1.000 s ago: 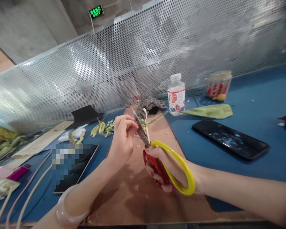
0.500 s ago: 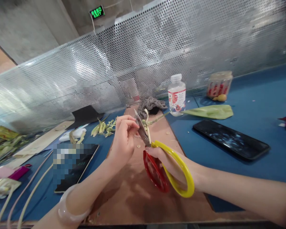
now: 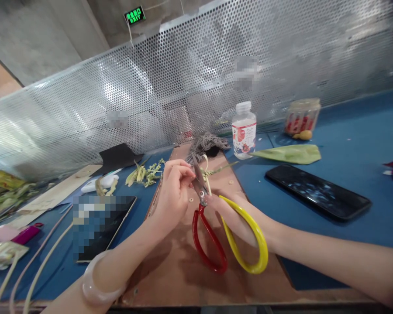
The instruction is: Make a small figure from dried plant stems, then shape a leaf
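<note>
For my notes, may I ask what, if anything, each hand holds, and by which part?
The right hand holds scissors by the yellow handle, thumb near the pivot. The left hand is beside the blades; its hold cannot be told.

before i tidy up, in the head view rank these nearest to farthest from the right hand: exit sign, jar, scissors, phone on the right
1. Scissors: touching the right hand
2. Phone: to the hand's right
3. Jar: farther back, also right
4. Exit sign: high at upper left
</note>
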### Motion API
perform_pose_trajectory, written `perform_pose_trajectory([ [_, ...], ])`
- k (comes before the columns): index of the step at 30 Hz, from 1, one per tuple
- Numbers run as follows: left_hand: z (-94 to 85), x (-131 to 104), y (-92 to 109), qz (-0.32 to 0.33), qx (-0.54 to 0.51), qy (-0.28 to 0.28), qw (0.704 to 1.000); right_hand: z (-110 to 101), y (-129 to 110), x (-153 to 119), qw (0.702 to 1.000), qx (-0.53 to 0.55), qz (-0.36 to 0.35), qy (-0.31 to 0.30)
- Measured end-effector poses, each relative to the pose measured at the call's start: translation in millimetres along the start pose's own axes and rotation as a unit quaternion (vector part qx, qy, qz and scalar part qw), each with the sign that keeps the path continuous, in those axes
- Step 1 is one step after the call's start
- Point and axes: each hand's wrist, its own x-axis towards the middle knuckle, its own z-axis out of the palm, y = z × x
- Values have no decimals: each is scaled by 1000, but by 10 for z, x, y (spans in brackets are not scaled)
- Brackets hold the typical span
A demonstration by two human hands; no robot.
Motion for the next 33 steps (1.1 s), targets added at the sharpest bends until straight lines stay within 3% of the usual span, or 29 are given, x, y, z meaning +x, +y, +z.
perform_pose_trajectory([
  [8, -14, -2, 16, -2, -1, -1, 1000, -17, 60, 3, 999, -13, -4, -31],
  [20, -23, 3, 23, 10, 16, 2, 1000, -13, 16, 27, 998, -50, -45, -17],
  [25, -15, 0, 15, 6, 12, 2, 1000, -3, 10, 17, 998, -47, -29, -18],
  [28, -9, -18, 0, -9, -8, 1, 1000, -15, 1, 5, 997, -75, -9, -6],
  [33, -5, -46, 3, -42, -29, -4, 999, -36, -11, 6, 991, -128, -20, -36],
])
